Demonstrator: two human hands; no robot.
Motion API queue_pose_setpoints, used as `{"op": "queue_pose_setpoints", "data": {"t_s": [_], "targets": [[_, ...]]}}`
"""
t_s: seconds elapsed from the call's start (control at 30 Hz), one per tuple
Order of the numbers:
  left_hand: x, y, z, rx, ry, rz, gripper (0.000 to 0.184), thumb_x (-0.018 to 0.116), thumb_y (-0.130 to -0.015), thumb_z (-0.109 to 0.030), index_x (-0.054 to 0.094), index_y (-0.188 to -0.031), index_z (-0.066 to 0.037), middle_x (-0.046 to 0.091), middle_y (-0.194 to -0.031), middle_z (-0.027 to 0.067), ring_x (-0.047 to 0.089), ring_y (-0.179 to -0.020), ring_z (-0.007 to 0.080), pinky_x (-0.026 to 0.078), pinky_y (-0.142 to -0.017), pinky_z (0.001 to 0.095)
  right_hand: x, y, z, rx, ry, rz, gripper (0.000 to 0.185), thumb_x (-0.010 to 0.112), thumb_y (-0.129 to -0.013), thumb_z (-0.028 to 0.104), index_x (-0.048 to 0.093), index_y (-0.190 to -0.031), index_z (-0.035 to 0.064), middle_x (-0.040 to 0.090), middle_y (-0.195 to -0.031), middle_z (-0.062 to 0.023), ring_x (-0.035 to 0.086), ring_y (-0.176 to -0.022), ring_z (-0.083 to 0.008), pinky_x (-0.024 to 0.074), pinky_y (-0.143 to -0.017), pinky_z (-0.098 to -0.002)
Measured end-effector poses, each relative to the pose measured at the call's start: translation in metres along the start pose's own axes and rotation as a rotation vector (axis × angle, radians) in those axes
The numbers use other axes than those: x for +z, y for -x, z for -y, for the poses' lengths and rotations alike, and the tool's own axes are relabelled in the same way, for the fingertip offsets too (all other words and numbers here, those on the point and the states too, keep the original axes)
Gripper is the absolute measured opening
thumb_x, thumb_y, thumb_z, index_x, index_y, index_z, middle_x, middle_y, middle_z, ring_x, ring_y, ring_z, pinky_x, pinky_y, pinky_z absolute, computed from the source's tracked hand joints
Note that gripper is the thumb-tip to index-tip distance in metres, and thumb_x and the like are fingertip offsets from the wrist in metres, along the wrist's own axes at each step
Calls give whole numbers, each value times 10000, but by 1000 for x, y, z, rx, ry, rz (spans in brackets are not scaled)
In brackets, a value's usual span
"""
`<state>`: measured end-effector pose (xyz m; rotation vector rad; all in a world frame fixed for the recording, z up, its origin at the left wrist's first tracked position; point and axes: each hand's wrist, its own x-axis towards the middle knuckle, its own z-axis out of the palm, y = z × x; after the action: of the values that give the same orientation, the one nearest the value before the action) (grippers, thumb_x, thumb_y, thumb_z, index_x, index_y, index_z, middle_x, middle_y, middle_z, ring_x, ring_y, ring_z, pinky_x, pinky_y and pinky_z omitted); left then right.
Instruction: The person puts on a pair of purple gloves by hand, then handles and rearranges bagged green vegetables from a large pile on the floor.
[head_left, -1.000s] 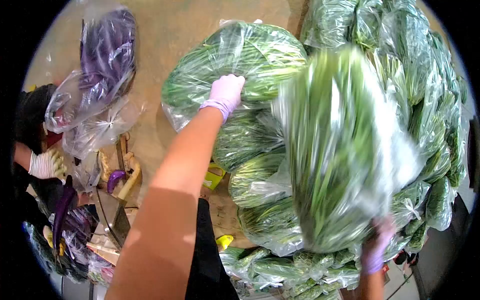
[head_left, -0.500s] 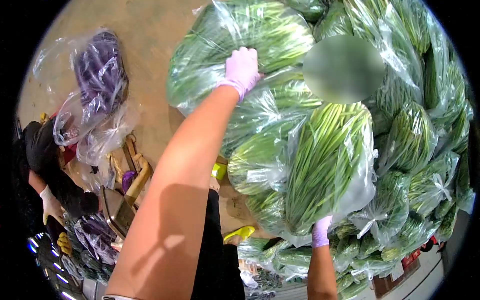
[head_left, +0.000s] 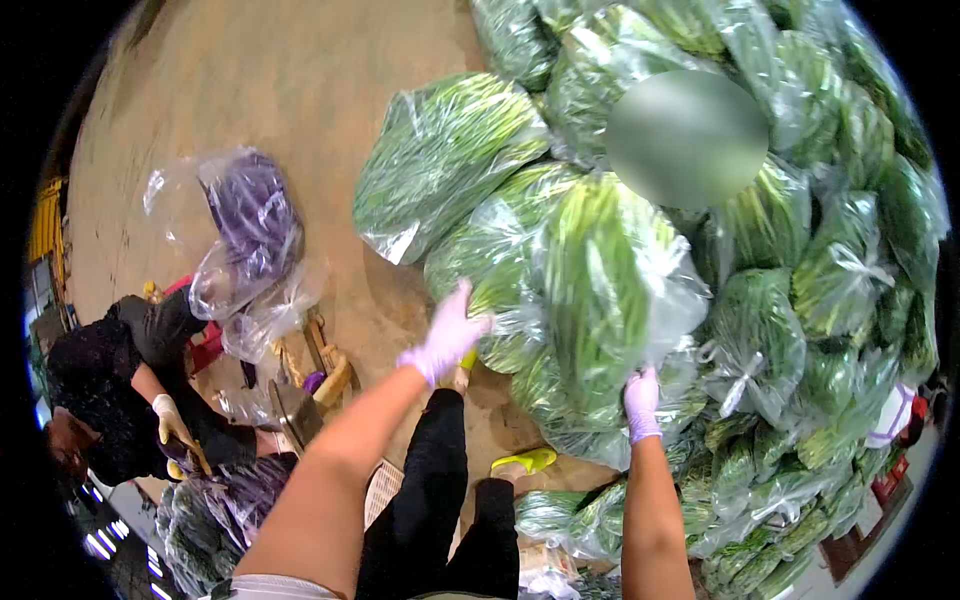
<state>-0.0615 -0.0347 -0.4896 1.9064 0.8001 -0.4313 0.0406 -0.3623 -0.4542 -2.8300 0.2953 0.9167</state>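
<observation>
My right hand [head_left: 642, 400], in a thin pink glove, is closed on the lower end of a see-through plastic bag of long green leafy stalks [head_left: 598, 290]. That bag rests against other bags of greens and looks slightly blurred. Beside its left edge is my left hand [head_left: 450, 332], in the same kind of glove, with thumb and fingers apart and nothing held. Above it, another bag of greens [head_left: 450, 150] lies at the left of the pile. Further bags of greens [head_left: 500, 250] sit just beyond my left hand.
A tall pile of bagged greens [head_left: 755, 325] fills the right side. On the brown floor [head_left: 400, 40] lies a bag of purple produce [head_left: 255, 205]. At lower left a co-worker in dark clothes [head_left: 100, 370] handles purple produce. My yellow shoe [head_left: 525, 462] stands near the pile.
My left hand has come off the upper bag and drawn back toward me, opening. My right hand still grips its bag. The view has shifted, showing more floor and the co-worker.
</observation>
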Motion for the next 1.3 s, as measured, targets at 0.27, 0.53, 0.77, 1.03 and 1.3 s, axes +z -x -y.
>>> {"op": "queue_pose_setpoints", "data": {"t_s": [0.27,0.53,0.77,1.03,1.3], "targets": [[57,94,-67,-752,1590,489,492,500,-839,-409,431,-1201,-82,456,-1214,109,457,-1086,239,391,-904,414,-130,162,130,-208,-775,381,226,539,-749,116,556,-919,-32,554,-770,-74,493,-712,-153,418,-682,-287],[2,83,-298,156,682,463,383,528,-804,-305,484,-1097,-61,519,-934,27,497,-847,142,428,-726,289,-249,254,74,-273,-1168,-202,369,550,-748,71,479,-1097,-26,522,-980,-114,503,-881,-170,408,-757,-266],[100,136,-507,723,932,855,549,416,-882,-307,222,-1307,-19,344,-1286,169,377,-1165,271,302,-971,397,-236,275,-44,-559,-1250,-653,549,566,-753,66,337,-1245,-11,357,-1268,-170,392,-1161,-284,292,-981,-368],[234,242,-190,-344,360,1009,298,529,-808,-275,511,-1029,-77,565,-943,82,527,-919,245,424,-812,404,10,305,-338,547,-1229,-265,511,662,-720,223,455,-1125,-10,577,-931,-132,565,-837,-180,457,-770,-278],[307,375,-56,-688,29,955,386,507,-821,-223,432,-1126,1,573,-960,133,572,-858,247,435,-815,364,48,229,-566,1053,-551,-365,988,745,-576,398,224,-1295,-35,366,-1250,-272,421,-1127,-357,348,-943,-379]]}}
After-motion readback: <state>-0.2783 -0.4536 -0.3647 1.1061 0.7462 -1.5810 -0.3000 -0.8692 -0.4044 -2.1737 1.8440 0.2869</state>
